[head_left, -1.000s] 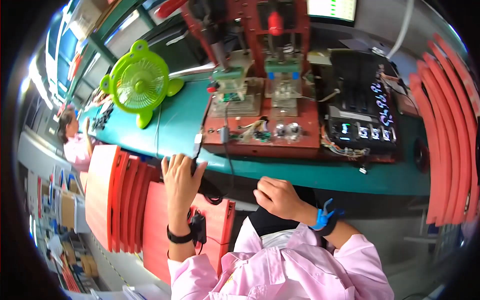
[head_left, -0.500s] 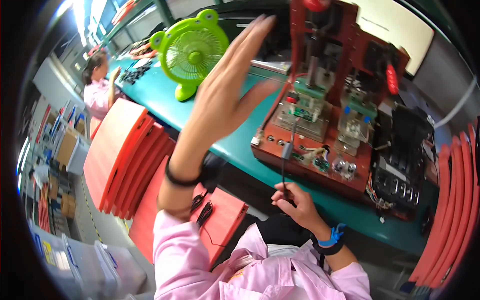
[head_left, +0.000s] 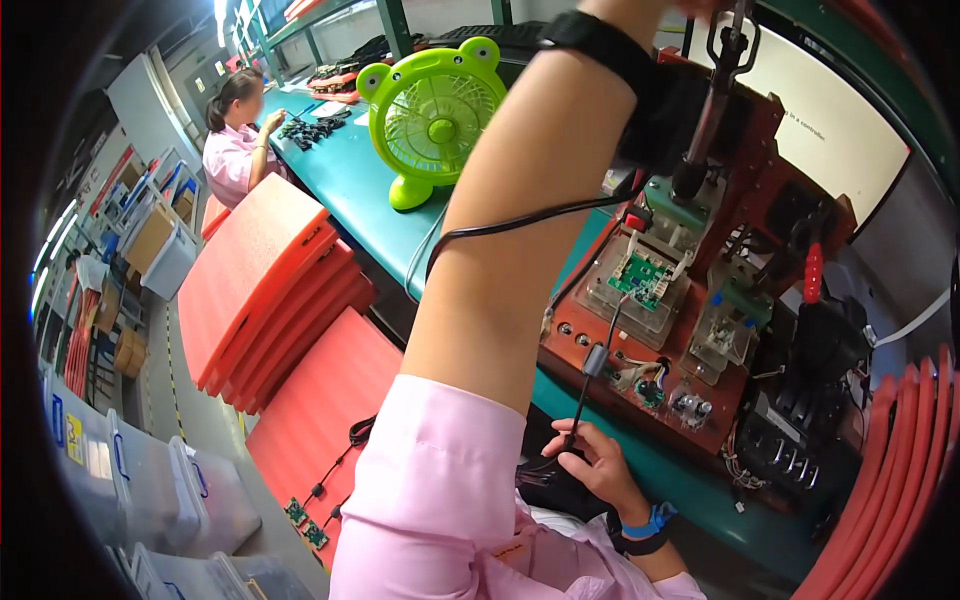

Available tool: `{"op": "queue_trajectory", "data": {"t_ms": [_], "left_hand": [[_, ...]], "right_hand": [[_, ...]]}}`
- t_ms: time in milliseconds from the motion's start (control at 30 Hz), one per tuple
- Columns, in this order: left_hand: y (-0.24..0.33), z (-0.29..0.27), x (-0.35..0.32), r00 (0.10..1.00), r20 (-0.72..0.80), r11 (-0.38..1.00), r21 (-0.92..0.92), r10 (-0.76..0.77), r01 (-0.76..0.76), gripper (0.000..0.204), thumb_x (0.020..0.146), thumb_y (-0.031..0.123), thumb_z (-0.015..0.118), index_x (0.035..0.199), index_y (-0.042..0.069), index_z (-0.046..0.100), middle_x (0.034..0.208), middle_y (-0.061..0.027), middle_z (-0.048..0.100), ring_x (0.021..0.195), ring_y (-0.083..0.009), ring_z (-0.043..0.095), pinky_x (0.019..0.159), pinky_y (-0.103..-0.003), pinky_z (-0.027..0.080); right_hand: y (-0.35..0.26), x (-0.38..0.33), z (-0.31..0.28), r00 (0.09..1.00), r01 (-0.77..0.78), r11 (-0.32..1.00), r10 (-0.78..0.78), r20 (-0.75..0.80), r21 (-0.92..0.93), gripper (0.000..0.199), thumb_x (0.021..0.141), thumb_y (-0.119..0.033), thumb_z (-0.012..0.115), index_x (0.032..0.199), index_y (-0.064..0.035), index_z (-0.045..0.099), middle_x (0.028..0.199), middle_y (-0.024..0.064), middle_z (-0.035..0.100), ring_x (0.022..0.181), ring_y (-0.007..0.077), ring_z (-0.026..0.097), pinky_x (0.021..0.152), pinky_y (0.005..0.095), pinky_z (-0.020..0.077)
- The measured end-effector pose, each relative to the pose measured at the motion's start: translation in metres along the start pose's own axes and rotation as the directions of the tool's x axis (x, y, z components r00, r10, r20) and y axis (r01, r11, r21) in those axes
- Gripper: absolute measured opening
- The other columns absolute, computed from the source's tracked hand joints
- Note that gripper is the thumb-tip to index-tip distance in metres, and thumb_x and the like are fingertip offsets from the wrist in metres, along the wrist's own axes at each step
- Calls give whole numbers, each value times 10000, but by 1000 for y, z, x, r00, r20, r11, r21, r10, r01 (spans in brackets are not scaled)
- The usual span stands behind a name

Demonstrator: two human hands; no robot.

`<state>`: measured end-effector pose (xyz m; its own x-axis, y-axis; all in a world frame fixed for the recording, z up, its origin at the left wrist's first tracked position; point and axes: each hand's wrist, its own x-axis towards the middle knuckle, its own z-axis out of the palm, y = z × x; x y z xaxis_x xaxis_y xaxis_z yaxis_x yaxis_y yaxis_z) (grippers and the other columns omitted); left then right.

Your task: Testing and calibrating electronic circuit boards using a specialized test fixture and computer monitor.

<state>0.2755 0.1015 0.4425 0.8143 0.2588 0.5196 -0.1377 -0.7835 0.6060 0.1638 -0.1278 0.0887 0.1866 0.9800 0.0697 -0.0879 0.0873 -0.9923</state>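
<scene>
Teal tabletop (head_left: pixel 350 190) running away toward the upper left, long and narrow, in a crowded workshop. Green frog-shaped fan (head_left: pixel 430 110) upright on it, grille facing this way. Further along, a co-worker in pink (head_left: pixel 235 150) bent over small black parts. Stacked red foam trays (head_left: pixel 270 290) leaning beside the tabletop, clear plastic bins (head_left: pixel 150 490) on the floor at lower left, more red trays curving up the right edge.

Red test fixture (head_left: pixel 720 330) at right on the tabletop, a green circuit board (head_left: pixel 640 275) seated in its clear cradle, red-handled clamp (head_left: pixel 812 270) upright beside it.

Left hand raised high, out of view past the top edge; only forearm and black wristband (head_left: pixel 600 35) showing, so can't tell what that grip is doing.

Right hand (head_left: pixel 590 460) low, just off the near tabletop edge, fingers pinched shut on a thin black cable (head_left: pixel 583 400). Cable's long axis near vertical, leaning slightly right, running up from the fingers to a small grey inline block (head_left: pixel 596 358) at the fixture's front edge.
</scene>
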Motion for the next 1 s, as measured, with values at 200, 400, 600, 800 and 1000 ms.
{"op": "queue_trajectory", "data": {"t_ms": [200, 400, 600, 800, 1000], "left_hand": [[-68, 12, -100, 996, -70, 622, 778, -58, 91, 239, 771, 227, 539, 901, 41, 614, 687, -107, 614, 553, -196, 587, 500, -284, 467], [-157, 74, -183, 881, 383, 960, -104, 278, -259, 556, 750, 345, 577, 1196, 54, 415, 1041, -180, 528, 926, -251, 525, 776, -296, 411], [-175, 92, -180, 844, 504, 973, -218, 182, -80, 536, 742, 322, 595, 1177, 51, 441, 869, -129, 561, 795, -215, 529, 713, -301, 413], [-189, 102, -184, 860, 454, 947, -309, 233, -93, 411, 749, 270, 602, 1091, 57, 518, 928, -91, 561, 821, -170, 506, 728, -287, 398], [-186, 103, -189, 905, 358, 925, -369, 231, -90, 360, 741, 217, 609, 1053, 49, 540, 893, -88, 577, 814, -176, 520, 743, -289, 402]], "right_hand": [[-6, -7, 7, 994, -94, 986, 99, -34, 137, 434, 790, 26, 472, 1204, 1, 343, 885, 129, 570, 752, 185, 579, 721, 286, 451], [-52, -6, 13, 989, 133, 974, -117, -95, 185, 465, 805, -27, 488, 1234, -2, 312, 913, 187, 579, 664, 230, 604, 661, 297, 478], [-68, 1, 22, 943, 263, 942, -205, -261, 208, 494, 810, -116, 511, 1243, -8, 300, 925, 204, 569, 639, 260, 607, 616, 316, 495], [-39, 2, 35, 960, 181, 967, -135, -245, 177, 496, 811, -124, 510, 1245, -13, 297, 942, 204, 561, 638, 262, 606, 610, 315, 496], [-45, 1, 36, 932, 220, 966, -167, -322, 137, 485, 812, -111, 503, 1243, -11, 303, 946, 206, 556, 652, 265, 606, 619, 309, 493]]}}
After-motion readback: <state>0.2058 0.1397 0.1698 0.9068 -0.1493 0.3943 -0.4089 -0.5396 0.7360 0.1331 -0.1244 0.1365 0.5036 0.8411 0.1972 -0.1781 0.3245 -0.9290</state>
